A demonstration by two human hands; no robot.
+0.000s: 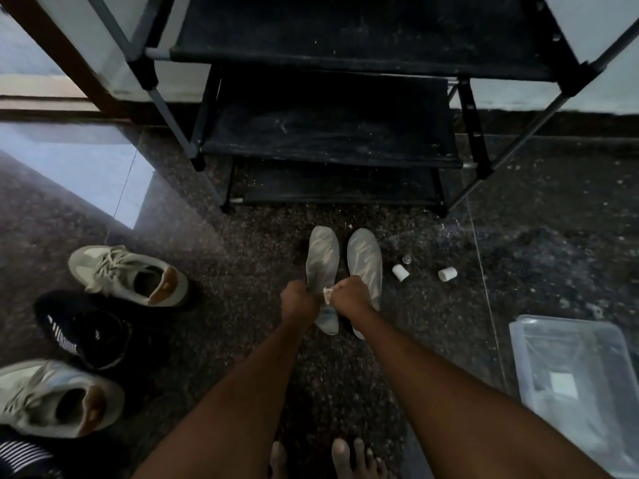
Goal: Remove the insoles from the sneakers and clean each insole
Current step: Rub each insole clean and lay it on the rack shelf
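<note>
The left hand (299, 300) is curled round the edge of one insole (323, 261), gripping it at mid-length. The right hand (350, 294) is fisted on a small white wipe (326, 292), which is pressed to the same insole just beside the left knuckles. The other insole (364, 261) lies on the floor just beyond the right hand, partly hidden by it. The sneakers (128, 274) sit well off to the left of the left hand, and their mouths look empty in the dim light (so removal seems done and cleaning is the step in hand). To do it well, the left hand should brace the insole firmly while the right draws the wipe in long strokes from heel to toe. The wipe should be turned to a fresh face as it soils. Thin foam will likely buckle if pushed hard near its free end. Two white caps (400, 272) lie to the right of the right hand, and a clear bin (570, 375) sits nearer the body on that side.
</note>
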